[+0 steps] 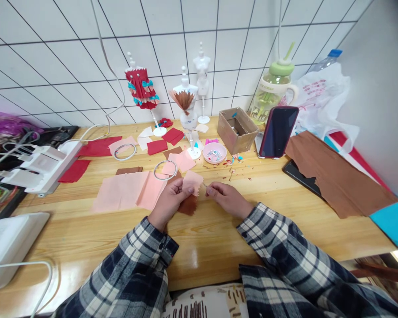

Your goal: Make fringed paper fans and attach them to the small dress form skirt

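Observation:
My left hand (172,197) pinches a small pink paper-like piece (192,181) whose right edge is cut in zigzags. Close to that edge, the fingertips of my right hand (230,198) are pressed together on something thin and tiny that I cannot make out. A brown piece with a jagged edge (188,206) shows just under my left hand; whether it is held or lies on the table, I cannot tell. Larger pink sheets (122,191) lie left of my left hand, with a metal ring (165,170) beyond it.
Behind my hands stand small white dress forms (202,73), one in a red ruffled dress (141,88). A pink bowl of beads (214,153), cardboard box (237,130) and propped phone (278,131) are at the back. Brown fabric (338,172) lies right, a power strip (43,165) left.

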A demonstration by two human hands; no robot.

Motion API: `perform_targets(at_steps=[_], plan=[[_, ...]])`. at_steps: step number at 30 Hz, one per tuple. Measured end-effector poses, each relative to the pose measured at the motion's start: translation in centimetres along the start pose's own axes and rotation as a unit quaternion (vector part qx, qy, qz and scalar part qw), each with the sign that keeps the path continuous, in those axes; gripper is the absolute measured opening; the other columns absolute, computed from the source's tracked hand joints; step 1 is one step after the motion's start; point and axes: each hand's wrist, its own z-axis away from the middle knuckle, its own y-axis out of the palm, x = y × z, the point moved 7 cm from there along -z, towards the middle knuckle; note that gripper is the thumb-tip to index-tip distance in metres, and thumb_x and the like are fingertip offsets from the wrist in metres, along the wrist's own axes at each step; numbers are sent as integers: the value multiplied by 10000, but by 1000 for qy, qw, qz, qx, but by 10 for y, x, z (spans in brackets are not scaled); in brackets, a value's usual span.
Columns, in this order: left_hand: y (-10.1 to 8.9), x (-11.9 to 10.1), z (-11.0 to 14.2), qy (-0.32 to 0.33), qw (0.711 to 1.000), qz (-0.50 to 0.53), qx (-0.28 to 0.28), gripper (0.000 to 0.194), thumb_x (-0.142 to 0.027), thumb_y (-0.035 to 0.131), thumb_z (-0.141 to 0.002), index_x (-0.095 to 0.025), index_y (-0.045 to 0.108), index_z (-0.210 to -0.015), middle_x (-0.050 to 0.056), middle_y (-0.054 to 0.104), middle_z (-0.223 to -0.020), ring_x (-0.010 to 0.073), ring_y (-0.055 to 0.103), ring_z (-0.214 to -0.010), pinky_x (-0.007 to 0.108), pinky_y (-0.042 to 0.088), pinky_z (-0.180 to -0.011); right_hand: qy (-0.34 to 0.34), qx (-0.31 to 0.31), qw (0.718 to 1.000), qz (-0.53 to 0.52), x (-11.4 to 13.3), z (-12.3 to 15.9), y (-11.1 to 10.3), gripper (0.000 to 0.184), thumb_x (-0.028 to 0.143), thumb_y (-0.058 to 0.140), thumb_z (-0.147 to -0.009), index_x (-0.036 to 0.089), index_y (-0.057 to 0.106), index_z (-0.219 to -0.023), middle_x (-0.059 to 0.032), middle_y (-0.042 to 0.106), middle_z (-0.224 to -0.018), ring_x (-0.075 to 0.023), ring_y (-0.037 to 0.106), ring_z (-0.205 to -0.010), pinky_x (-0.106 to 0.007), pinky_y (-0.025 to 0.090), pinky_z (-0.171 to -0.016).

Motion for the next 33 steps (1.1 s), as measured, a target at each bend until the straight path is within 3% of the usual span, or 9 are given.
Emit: perform_targets(at_steps=[3, 6, 12, 17, 22, 28, 33], plan=[[2, 0, 1, 3, 1000, 19, 25, 404, -353, 781, -728, -179, 651, -1068, 38, 727, -890, 165, 651, -737, 259, 494, -697, 15, -28, 998, -47, -4, -1, -3, 367, 462, 544, -880, 161, 644, -1065, -35, 647, -863, -159, 553, -781, -276, 426, -716], [3, -1, 3, 1, 999, 6, 32, 430, -355, 787, -723, -169, 654, -1087, 54, 732, -904, 180, 662, -759, 270, 501, -716, 7, -30, 996, -79, -4, -3, -4, 356, 384, 592, -845, 178, 658, -1127, -39, 660, -919, -170, 565, -838, -286, 437, -753], [8, -1, 7, -47, 996, -35, 67, 497, -381, 785, -722, -169, 616, -1139, 33, 715, -782, 172, 651, -650, 267, 506, -625, 28, -59, 993, -98, -9, -5, -9, 344, 386, 629, -788, 145, 688, -1027, 15, 575, -707, -123, 470, -640, -257, 388, -640], [11, 3, 10, -100, 983, -131, 84, 475, -501, 746, -734, -148, 616, -1024, 42, 697, -756, 174, 645, -607, 240, 492, -505, 33, -74, 993, -92, -13, -7, -7, 258, 357, 627, -751, 146, 670, -895, 36, 517, -649, -110, 419, -602, -242, 351, -596], [6, 6, 7, -93, 979, -172, 52, 456, -586, 666, -770, -140, 639, -859, 52, 696, -724, 165, 637, -599, 235, 488, -507, 19, -83, 993, -78, -12, -7, -7, 224, 359, 617, -744, 161, 643, -845, 41, 488, -623, -113, 412, -592, -245, 340, -580], [5, 7, 5, -75, 981, -177, 40, 433, -575, 668, -771, -154, 649, -871, 33, 689, -662, 160, 620, -552, 242, 475, -504, 13, -73, 986, -152, -6, -4, -7, 279, 289, 537, -747, 161, 665, -960, 24, 557, -680, -122, 467, -626, -250, 379, -617], [5, 7, 7, -98, 979, -173, 34, 455, -602, 666, -760, -168, 642, -892, 33, 696, -692, 179, 644, -578, 260, 497, -507, 9, -90, 987, -135, -6, -4, -9, 249, 383, 596, -752, 162, 637, -858, 29, 519, -647, -116, 436, -607, -247, 362, -590]])
